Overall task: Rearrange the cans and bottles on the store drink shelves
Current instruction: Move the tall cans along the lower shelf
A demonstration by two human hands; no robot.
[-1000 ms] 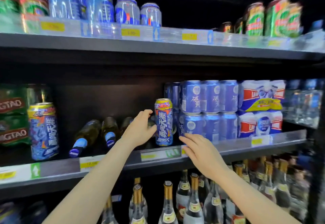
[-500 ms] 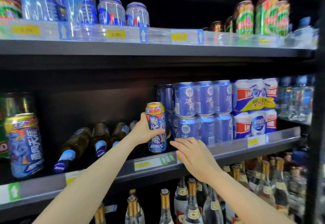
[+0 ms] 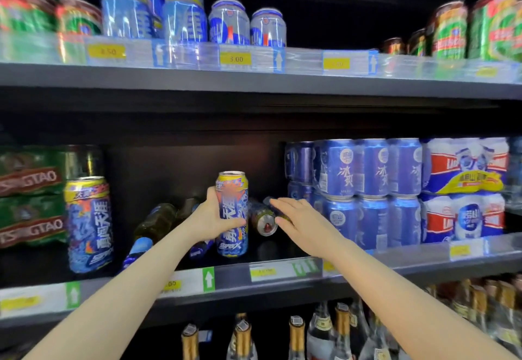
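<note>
Along the bottom edge of the frame, gold-capped bottles (image 3: 296, 337) stand on the lowest level, their necks rising toward the middle shelf (image 3: 282, 283), whose front lip carries yellow price tags and green arrow labels. Two bare forearms reach up from the lower corners over that lip.

At centre frame the left hand (image 3: 210, 218) is wrapped around the lower left side of a tall blue can (image 3: 232, 214) with a yellow rim, thumb across its front and fingers behind; the can is upright, and whether its base touches the shelf I cannot tell. Just right of it the right hand (image 3: 298, 219) is spread flat, fingers extended toward a fallen can (image 3: 265, 219) that lies on its side with its top facing outward; the fingertips are at or just over that can, holding nothing.

Left of the held can, dark bottles (image 3: 154, 225) with blue labels lie tipped over on the shelf, and further left a matching blue can (image 3: 89, 224) stands upright beside green wrapped packs (image 3: 29, 195). To the right, shrink-wrapped blue can packs (image 3: 367, 193) are stacked two high, then white, red and blue packs (image 3: 466, 190).

On the top shelf (image 3: 254, 79), across the upper part of the frame, blurred blue and silver cans (image 3: 228, 21) sit at centre left and green cans (image 3: 452, 31) at the upper right.
</note>
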